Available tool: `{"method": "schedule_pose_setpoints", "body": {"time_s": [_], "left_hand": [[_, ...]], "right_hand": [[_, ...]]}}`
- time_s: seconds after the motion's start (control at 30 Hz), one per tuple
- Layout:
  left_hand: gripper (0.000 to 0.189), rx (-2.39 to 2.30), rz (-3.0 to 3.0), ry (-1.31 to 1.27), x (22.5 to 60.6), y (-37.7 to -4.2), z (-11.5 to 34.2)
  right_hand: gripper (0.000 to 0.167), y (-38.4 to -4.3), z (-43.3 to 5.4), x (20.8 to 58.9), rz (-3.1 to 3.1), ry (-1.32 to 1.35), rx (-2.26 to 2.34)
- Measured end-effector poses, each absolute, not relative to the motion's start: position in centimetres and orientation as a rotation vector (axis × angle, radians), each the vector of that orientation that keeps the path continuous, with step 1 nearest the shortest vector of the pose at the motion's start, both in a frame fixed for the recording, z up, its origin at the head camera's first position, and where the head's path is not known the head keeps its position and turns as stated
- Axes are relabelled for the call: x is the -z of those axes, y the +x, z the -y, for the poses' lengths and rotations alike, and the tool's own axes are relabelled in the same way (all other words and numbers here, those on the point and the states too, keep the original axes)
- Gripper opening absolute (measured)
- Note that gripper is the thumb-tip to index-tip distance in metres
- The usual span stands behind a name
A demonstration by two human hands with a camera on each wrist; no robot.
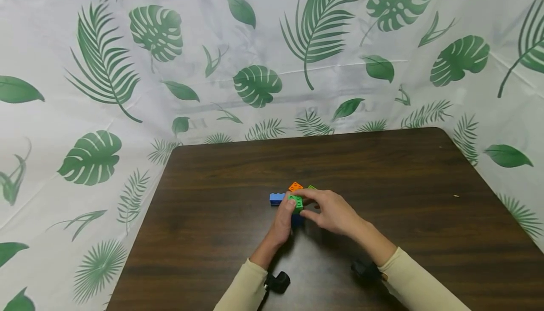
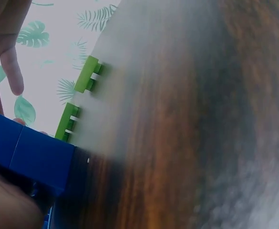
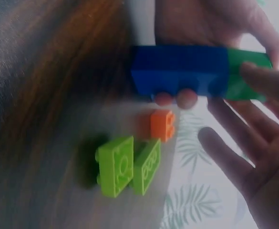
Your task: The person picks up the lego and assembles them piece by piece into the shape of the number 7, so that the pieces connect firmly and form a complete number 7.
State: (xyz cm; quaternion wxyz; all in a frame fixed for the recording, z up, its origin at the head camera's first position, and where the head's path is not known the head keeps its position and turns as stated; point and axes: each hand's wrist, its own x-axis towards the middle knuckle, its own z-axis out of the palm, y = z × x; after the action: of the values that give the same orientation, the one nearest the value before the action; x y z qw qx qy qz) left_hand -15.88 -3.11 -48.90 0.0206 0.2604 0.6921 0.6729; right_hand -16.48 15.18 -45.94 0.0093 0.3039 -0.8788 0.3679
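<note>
- Backdrop: a leaf-printed sheet (image 1: 199, 32) is hanging behind the bench.
- Bench (image 1: 204, 235): the dark wood-grain top is carrying the loose bricks.
- Right grip (image 1: 335, 211): thumb and index finger are pinching the green brick (image 1: 299, 203) from the right; other fingers are extending free.
- Left grip (image 1: 284, 221): fingers are curling round the blue bricks (image 3: 182, 69).
- Blue bricks: these are forming a column between both grips, long axis upright, green brick sitting at the upper end. Neither grip is standing nearer; both are touching the assembly. Alignment along this axis appears to be governing the work. Base contact: cannot tell.
- Lime bricks (image 3: 108, 171): two are lying side by side beyond the right grip.
- Light-blue brick (image 1: 277, 199): this is resting just left of the left grip.
- Orange brick (image 3: 159, 125): this is resting beyond the column, between light-blue and lime.
</note>
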Motion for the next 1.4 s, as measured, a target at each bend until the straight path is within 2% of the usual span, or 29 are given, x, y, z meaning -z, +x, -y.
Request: {"method": "schedule_pose_setpoints", "body": {"time_s": [0.2, 0.4, 0.67, 0.87, 1.17, 1.3, 1.4], "left_hand": [[0.035, -2.142, -2.057, 0.723, 48.8, -15.8, 2.8], [0.036, -2.154, -1.989, 0.668, 48.8, -15.8, 3.1], [0.036, -2.114, -2.007, 0.716, 48.4, -15.5, 3.7], [0.032, -2.11, -2.062, 0.695, 47.9, -15.1, 4.3], [0.043, -2.107, -2.173, 0.648, 48.1, -15.2, 5.1], [0.043, -2.127, -2.154, 0.642, 48.3, -15.4, 5.2], [0.041, -2.132, -2.14, 0.626, 48.5, -15.4, 5.2]], "right_hand": [[0.052, -17.7, -17.0, 46.8, 2.793, 0.81, -1.321], [0.037, -18.7, -18.6, 48.7, 2.857, 0.485, -0.997], [0.053, -19.1, -18.9, 51.1, 3.029, 0.377, -0.711], [0.049, -19.6, -18.5, 51.0, 3.082, 0.319, -0.671], [0.022, -20.0, -18.9, 50.8, 3.025, 0.246, -0.915], [0.021, -20.0, -19.2, 50.8, 2.994, 0.213, -1.058], [0.023, -20.0, -19.4, 50.7, 2.945, 0.133, -1.376]]}}
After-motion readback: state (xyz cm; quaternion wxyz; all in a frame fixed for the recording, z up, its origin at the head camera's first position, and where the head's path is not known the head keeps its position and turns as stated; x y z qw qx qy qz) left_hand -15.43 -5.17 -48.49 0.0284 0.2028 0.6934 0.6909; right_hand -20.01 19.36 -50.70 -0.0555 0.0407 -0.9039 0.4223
